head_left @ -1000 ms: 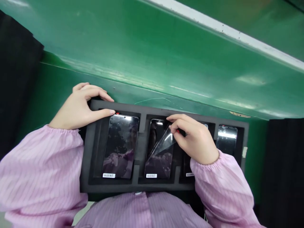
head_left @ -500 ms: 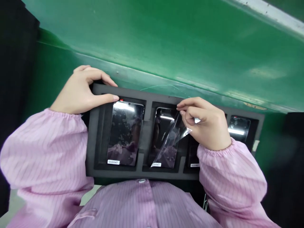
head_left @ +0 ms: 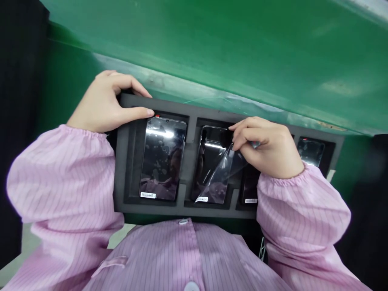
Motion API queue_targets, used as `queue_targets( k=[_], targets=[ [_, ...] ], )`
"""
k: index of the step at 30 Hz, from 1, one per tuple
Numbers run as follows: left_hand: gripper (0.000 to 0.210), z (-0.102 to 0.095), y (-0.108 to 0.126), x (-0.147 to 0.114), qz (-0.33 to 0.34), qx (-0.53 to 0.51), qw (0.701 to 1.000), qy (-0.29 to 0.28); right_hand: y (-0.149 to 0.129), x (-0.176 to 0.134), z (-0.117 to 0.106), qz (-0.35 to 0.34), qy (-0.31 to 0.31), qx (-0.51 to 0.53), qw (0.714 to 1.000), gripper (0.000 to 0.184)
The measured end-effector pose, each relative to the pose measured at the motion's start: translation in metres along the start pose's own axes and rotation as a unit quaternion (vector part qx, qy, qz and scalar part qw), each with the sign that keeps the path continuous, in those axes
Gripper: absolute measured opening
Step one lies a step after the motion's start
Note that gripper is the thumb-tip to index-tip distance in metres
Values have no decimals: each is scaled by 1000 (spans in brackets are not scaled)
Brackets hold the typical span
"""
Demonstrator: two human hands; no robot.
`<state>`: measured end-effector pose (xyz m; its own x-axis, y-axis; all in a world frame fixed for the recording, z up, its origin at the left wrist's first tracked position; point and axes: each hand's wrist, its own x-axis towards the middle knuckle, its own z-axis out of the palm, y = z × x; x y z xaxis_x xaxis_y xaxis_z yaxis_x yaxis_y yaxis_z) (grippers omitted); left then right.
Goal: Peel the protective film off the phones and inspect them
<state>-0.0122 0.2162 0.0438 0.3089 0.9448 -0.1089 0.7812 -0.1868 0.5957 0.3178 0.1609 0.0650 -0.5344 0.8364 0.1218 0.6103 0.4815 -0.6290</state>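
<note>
Where the dark foam tray (head_left: 188,165) meets the back of the green table (head_left: 359,155), only a narrow strip separates its far edge from the green panel (head_left: 212,48); its near edge lies just in front of the shirt (head_left: 182,250). First smartphone (head_left: 162,161) sits in the leftmost recess, wider gap on its left than on its right. Second smartphone (head_left: 207,155) lies flat in the next recess, clear film (head_left: 220,167) lifted diagonally from its far right corner. Third smartphone (head_left: 250,188) is mostly covered by the right hand (head_left: 268,147).

Left hand (head_left: 106,101): spread wide around the far left corner, thumb reaching over the rim beside a red tab (head_left: 157,116), fingers beyond the far edge. Right hand: palm down, wrist bent inward, thumb and fingers (head_left: 244,131) pinched closed on the film.
</note>
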Motion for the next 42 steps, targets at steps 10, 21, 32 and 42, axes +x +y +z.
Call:
queue_targets(
  k=[10,21,32,42],
  targets=[
    [63,20,71,-63,119,144,982,-6,7,3,3,7,15,29,999,31],
    [68,67,98,-102,108,132,977,-125,11,6,8,21,1,2,1000,29],
    [70,66,97,-103,101,123,974,-159,15,6,10,10,20,23,999,28],
    [40,36,104,-29,41,77,995,-50,-3,2,6,-29,-3,9,1000,32]
  ],
)
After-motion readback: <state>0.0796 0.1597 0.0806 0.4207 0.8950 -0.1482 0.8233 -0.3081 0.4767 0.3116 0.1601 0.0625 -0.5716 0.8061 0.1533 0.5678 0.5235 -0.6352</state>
